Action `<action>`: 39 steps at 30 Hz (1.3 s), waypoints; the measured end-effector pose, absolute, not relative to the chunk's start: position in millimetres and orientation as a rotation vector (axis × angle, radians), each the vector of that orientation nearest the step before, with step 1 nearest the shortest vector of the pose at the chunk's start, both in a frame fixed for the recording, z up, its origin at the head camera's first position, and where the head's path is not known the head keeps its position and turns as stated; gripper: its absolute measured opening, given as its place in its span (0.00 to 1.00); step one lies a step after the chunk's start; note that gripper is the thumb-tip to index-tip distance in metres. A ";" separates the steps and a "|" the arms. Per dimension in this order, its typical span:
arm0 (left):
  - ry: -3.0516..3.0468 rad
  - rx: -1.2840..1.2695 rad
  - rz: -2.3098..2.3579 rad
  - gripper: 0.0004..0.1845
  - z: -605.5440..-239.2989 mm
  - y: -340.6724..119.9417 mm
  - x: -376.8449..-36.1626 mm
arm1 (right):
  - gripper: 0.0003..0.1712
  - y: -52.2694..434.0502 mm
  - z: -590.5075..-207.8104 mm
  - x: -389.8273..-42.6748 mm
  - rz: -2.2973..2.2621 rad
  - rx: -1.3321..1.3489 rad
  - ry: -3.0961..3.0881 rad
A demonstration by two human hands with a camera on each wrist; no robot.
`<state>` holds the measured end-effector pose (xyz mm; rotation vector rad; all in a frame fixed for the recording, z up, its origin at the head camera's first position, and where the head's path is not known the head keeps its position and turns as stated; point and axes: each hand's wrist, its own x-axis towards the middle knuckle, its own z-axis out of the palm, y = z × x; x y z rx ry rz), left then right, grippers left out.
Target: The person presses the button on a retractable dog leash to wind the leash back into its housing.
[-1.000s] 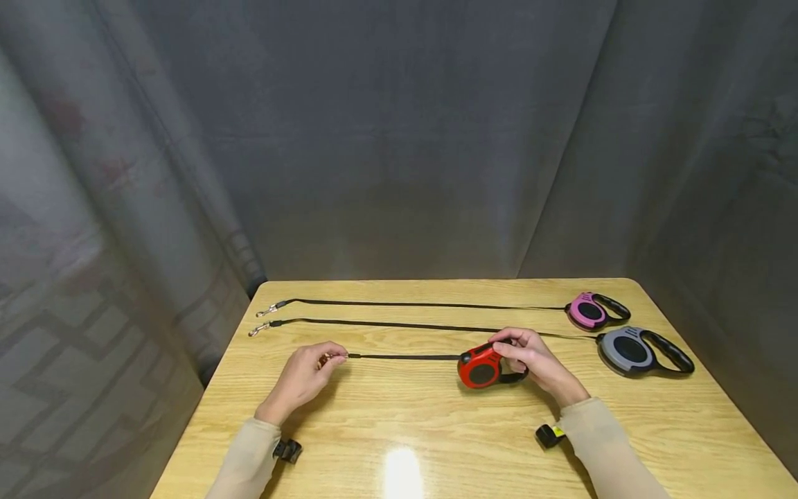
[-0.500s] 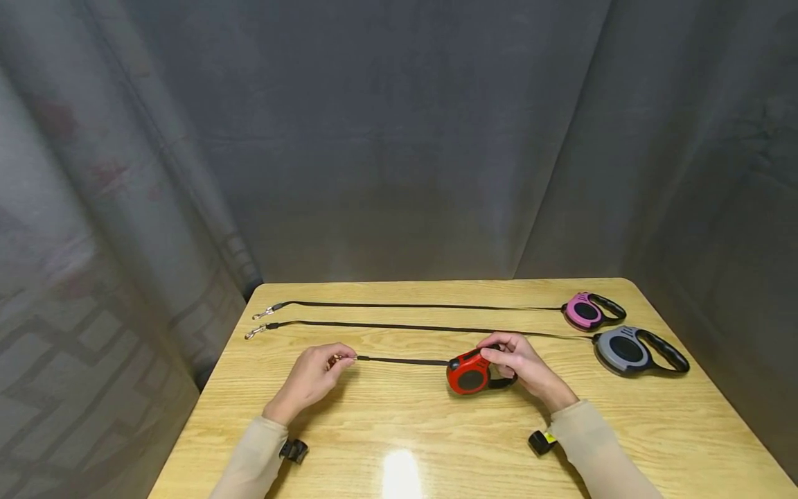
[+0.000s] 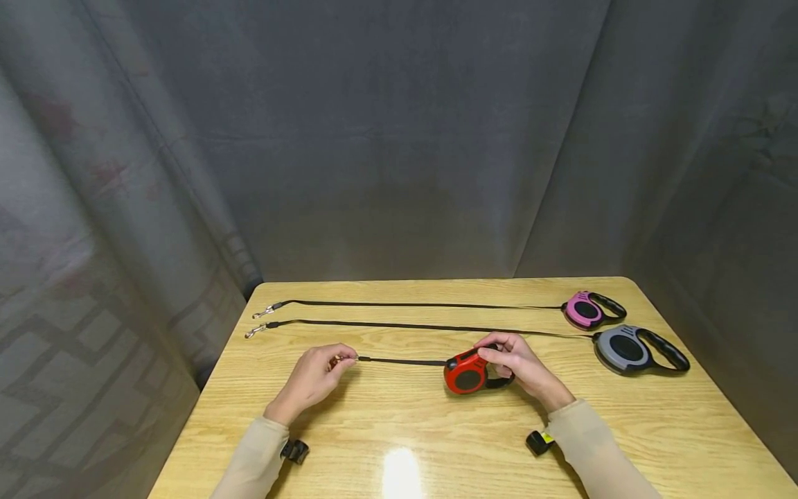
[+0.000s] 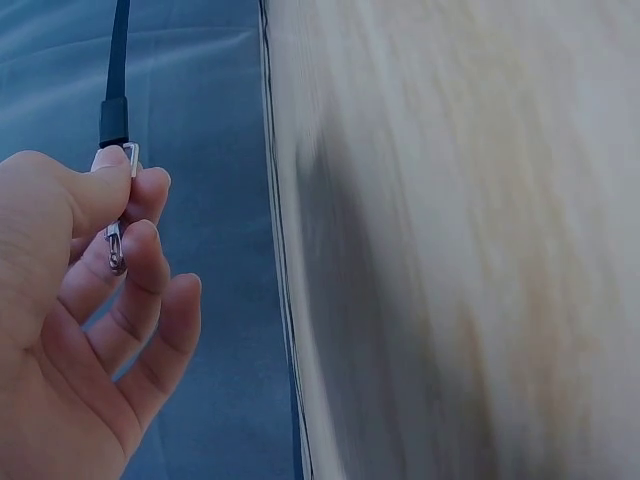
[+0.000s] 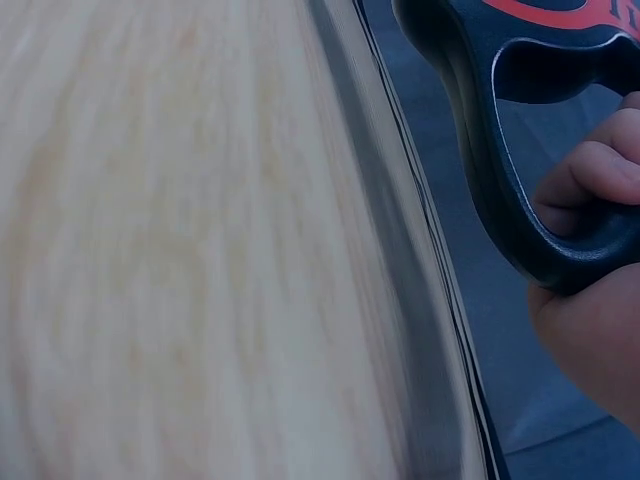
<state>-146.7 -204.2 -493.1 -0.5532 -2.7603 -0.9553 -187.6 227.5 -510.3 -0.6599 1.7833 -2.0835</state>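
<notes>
On the light wooden table [image 3: 436, 430], the person's right hand [image 3: 520, 364] is wrapped around the black handle of a small red retractable leash case [image 3: 464, 374]; the right wrist view shows fingers [image 5: 590, 180] curled through the handle loop. The left hand [image 3: 312, 378] pinches the metal snap clip [image 4: 116, 240] at the free end of the red case's black strap [image 3: 402, 361] between thumb and fingers. The two hands are apart, with a short length of strap stretched straight between them, just above or on the tabletop. The step in hand appears to be managing the strap's length, either drawing it out or feeding it back; the pictures alone do not settle which. Either way, the next move likely calls for keeping the strap taut and straight while the right thumb works the case's button. Farther back lie a pink retractable leash [image 3: 586, 310] and a grey retractable leash [image 3: 626, 348], each with its strap fully extended leftward across the table.
</notes>
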 end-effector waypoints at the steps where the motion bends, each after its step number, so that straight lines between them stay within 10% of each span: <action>1: -2.765 -0.551 -0.954 0.04 -493.1 -204.0 -146.5 | 0.18 226.9 -510.0 -187.3 -2.085 -0.659 1.783; 39: -2.816 -0.608 -0.962 0.05 -488.8 -188.3 -140.1 | 0.14 207.1 -507.3 -177.7 -2.056 -0.604 1.866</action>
